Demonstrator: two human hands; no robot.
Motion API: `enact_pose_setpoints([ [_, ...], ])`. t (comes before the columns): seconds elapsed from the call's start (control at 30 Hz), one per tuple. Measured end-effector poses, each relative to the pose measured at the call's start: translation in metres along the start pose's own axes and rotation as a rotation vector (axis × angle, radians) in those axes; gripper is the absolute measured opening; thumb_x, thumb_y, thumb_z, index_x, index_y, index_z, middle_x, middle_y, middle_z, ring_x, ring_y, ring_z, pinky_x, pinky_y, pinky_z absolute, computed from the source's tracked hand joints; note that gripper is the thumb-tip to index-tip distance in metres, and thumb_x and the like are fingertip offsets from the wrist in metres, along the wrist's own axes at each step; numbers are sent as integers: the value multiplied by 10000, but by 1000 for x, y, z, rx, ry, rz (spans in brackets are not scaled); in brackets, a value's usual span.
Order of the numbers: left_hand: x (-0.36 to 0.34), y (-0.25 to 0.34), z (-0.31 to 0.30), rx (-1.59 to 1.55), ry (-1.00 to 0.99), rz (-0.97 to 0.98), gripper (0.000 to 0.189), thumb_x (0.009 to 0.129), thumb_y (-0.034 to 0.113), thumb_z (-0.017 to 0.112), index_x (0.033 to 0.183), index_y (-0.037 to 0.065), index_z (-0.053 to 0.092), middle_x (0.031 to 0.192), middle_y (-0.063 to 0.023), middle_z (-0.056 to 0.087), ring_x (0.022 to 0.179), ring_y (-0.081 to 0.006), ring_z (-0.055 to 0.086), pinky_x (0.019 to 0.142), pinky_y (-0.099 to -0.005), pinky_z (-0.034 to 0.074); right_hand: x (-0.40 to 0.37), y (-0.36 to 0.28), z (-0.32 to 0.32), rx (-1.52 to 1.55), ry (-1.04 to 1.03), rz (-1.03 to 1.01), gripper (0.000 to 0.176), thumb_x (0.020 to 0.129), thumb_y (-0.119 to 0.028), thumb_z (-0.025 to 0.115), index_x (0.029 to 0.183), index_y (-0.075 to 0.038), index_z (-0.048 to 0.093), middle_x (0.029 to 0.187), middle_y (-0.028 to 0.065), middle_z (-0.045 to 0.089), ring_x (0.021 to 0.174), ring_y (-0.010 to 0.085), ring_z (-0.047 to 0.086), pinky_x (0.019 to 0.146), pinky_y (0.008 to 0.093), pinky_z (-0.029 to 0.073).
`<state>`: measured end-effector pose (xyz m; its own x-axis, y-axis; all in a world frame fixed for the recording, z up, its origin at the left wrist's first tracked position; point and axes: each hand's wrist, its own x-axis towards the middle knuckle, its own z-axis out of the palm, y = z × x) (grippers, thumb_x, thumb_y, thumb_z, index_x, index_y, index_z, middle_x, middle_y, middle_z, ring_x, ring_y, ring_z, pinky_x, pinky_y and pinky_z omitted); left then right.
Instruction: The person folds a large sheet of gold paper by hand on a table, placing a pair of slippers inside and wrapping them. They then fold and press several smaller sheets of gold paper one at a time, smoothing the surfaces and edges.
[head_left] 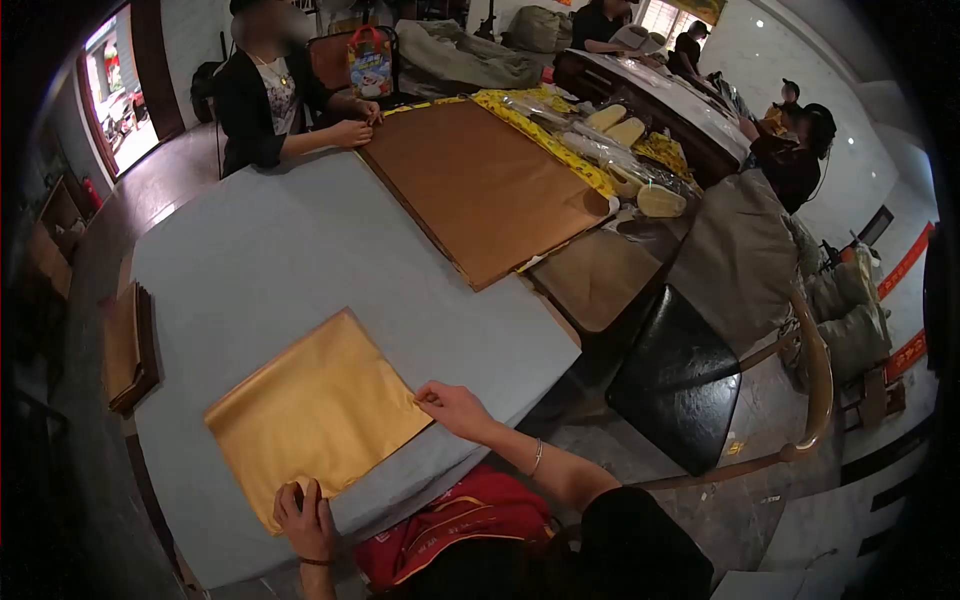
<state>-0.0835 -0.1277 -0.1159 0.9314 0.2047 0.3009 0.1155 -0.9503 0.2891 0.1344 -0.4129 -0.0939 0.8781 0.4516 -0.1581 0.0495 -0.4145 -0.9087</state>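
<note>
A gold sheet [315, 400], which looks like paper or thin cloth, lies at a slant on the grey-blue covered table [240, 250] in front of me. My right hand [455, 408] has its thumb and fingers closed on the sheet's right corner. At the near edge, my left hand [305, 520] rests on the sheet with its bent fingers a little apart; its thumb is hard to see. A faint line crosses the sheet's upper left part.
A stack of large brown sheets [490, 190] covers the far side, where another person's hands [355, 125] touch its corner. Yellow packaging and clear-wrapped items [620, 130] lie beyond. A folded brown stack [130, 345] sits at the left edge. A black-seated chair [680, 380] stands right.
</note>
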Motion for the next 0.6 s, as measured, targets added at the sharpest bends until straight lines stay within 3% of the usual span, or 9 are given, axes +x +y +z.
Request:
enact_pose_setpoints([
  [0.27,-3,-3,5,-1,22,10,320,870,205,558,1166,103,624,1259,-184,469,1209,-378,416,1013,-486,301,1,2,1,-21,-3,31,239,926,-239,560,1071,-52,593,1017,125,676,940,276,650,784,348,502],
  [0.33,-1,0,2,-10,13,7,316,874,203,555,1165,103,625,1260,-184,468,1210,-379,415,1013,-485,301,2,4,2,-24,27,-41,225,917,-196,593,1060,-22,594,912,91,679,848,174,659,738,296,507],
  [0.37,0,1,0,-19,5,6,312,877,200,552,1165,104,626,1261,-185,467,1211,-379,413,1014,-485,301,2,5,2,-24,27,-40,225,917,-196,593,1060,-22,594,912,91,679,848,174,659,738,296,507],
  [0.43,-3,-1,4,7,11,3,310,881,198,547,1165,102,625,1259,-185,467,1211,-378,412,1015,-484,300,1,5,1,-21,-8,-6,250,930,-248,552,1082,-53,592,1016,131,674,943,278,648,793,351,497],
  [0.47,-3,-1,5,33,20,2,307,885,197,543,1164,99,625,1257,-185,468,1211,-378,411,1016,-484,299,1,4,1,-21,-8,-5,250,930,-248,552,1082,-53,592,1016,131,674,943,278,648,793,351,497],
  [0.53,0,5,0,11,18,2,306,886,199,540,1161,96,625,1252,-185,469,1209,-378,411,1014,-484,301,1,2,1,-55,36,-13,229,906,-198,601,1052,-22,597,940,107,683,859,202,668,746,308,513],
  [0.6,1,5,-2,-9,17,1,304,887,200,537,1158,93,625,1247,-185,471,1206,-378,411,1011,-484,304,2,2,2,-59,36,-9,232,905,-202,601,1053,-24,597,946,111,683,864,209,669,750,311,513],
])
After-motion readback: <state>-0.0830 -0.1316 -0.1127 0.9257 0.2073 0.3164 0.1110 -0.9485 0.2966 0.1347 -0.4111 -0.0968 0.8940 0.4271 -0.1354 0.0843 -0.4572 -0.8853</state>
